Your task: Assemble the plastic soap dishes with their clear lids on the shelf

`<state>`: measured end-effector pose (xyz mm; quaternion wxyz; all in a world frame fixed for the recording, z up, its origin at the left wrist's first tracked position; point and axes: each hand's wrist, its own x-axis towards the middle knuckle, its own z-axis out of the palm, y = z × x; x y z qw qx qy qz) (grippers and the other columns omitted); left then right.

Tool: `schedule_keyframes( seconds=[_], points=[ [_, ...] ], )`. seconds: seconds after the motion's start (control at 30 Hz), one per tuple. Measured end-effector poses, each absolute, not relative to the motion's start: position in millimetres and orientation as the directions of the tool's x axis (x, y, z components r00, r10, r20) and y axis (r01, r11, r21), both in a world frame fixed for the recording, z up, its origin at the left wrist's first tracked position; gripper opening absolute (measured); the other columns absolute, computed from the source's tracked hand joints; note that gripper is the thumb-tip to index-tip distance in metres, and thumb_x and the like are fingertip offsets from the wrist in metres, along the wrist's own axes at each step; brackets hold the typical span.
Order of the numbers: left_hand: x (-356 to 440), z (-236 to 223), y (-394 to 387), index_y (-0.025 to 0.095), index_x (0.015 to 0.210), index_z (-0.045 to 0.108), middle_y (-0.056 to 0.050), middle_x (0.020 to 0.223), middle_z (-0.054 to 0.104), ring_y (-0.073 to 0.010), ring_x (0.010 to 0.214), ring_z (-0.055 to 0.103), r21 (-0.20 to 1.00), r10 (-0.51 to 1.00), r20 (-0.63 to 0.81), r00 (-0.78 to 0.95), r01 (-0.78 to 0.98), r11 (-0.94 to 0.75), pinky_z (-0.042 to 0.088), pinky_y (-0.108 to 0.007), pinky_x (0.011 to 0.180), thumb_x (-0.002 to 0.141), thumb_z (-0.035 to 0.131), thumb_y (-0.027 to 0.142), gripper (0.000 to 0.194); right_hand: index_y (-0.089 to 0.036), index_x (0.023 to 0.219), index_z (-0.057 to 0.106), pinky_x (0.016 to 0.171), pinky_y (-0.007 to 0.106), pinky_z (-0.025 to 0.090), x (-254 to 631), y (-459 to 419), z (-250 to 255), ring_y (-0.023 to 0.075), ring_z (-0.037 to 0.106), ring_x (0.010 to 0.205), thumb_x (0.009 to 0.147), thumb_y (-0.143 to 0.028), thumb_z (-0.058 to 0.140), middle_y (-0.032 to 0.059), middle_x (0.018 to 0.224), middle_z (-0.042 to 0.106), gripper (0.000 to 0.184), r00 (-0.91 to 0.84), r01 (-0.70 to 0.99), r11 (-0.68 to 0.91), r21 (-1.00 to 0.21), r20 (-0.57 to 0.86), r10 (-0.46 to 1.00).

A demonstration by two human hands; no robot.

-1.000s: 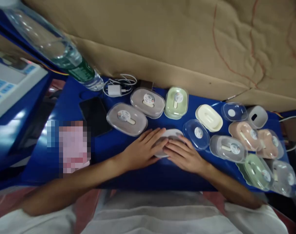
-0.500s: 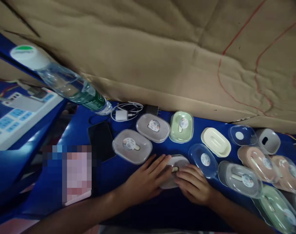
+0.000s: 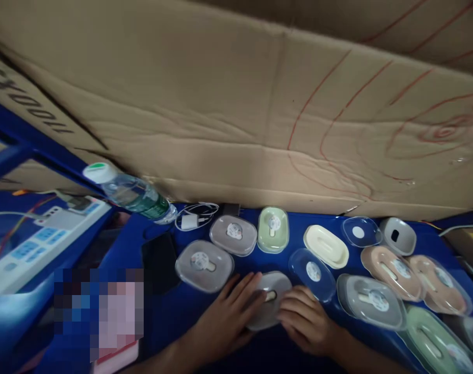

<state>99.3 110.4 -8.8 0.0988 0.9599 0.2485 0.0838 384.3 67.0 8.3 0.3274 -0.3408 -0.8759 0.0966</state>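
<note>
A small grey oval plastic box (image 3: 273, 291) with a cream tab in its slot lies on the blue table between my hands. My left hand (image 3: 231, 317) reaches over its left side, fingers on top and thumb along the near edge. With curled fingers, my right hand (image 3: 309, 319) holds its right edge. Just left are two greyish boxes with clear lids and round stickers, the nearer box (image 3: 205, 266) and the farther box (image 3: 233, 235). A lidded green box (image 3: 273, 229) stands behind. Close to my right hand lies a loose clear lid (image 3: 312, 274).
A cream box (image 3: 326, 245) lies beyond the loose lid. Several grey, pink and green boxes (image 3: 392, 272) crowd the right. At left are a dark phone (image 3: 160, 262), white charger (image 3: 189, 222), water bottle (image 3: 137, 197) and power strip (image 3: 45, 244). Cardboard (image 3: 205, 114) walls the back.
The view has tilted upward, so the table sits lower in the picture and more cardboard shows. My right hand has shifted slightly toward the grey box's right edge, uncovering more of its top.
</note>
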Motion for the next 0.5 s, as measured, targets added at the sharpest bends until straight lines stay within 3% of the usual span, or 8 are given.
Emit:
schedule_keyframes(
  seconds=[0.13,0.33,0.5],
  points=[
    [101.5,-11.6,112.8,0.024,0.166,0.041,-0.02,0.178,0.032,-0.0393,0.162,0.04,0.24,0.506,0.145,0.851,0.466,-0.852,0.045,-0.057,0.125,0.096,0.076,0.032,0.079,-0.017,0.119,0.071,0.098,0.041,0.057,378.0,67.0,5.9,0.0219,0.072,0.107,0.105,-0.016,0.055,0.0085,0.109,0.08,0.021,-0.609,0.521,0.811,-0.267,0.549,0.572],
    [101.2,-2.4,126.4,0.024,0.165,0.045,-0.021,0.177,0.034,-0.0415,0.161,0.04,0.321,0.464,0.192,0.865,0.391,-0.862,0.041,-0.061,0.127,0.102,0.069,0.049,0.072,-0.018,0.127,0.072,0.103,0.041,0.054,374.8,68.7,-3.2,0.0235,0.07,0.119,0.106,-0.017,0.057,0.0102,0.116,0.08,0.026,-0.691,0.516,0.857,-0.02,0.581,0.43],
    [100.4,-11.4,135.1,0.022,0.158,0.056,-0.021,0.177,0.033,-0.0412,0.163,0.036,0.362,0.445,0.234,0.864,0.348,-0.865,0.037,-0.061,0.13,0.102,0.069,0.05,0.063,-0.02,0.118,0.077,0.1,0.045,0.054,393.9,76.4,-10.4,0.0273,0.069,0.119,0.111,-0.025,0.05,0.0135,0.119,0.079,0.028,-0.636,0.665,0.746,-0.027,0.504,0.585]
  ],
)
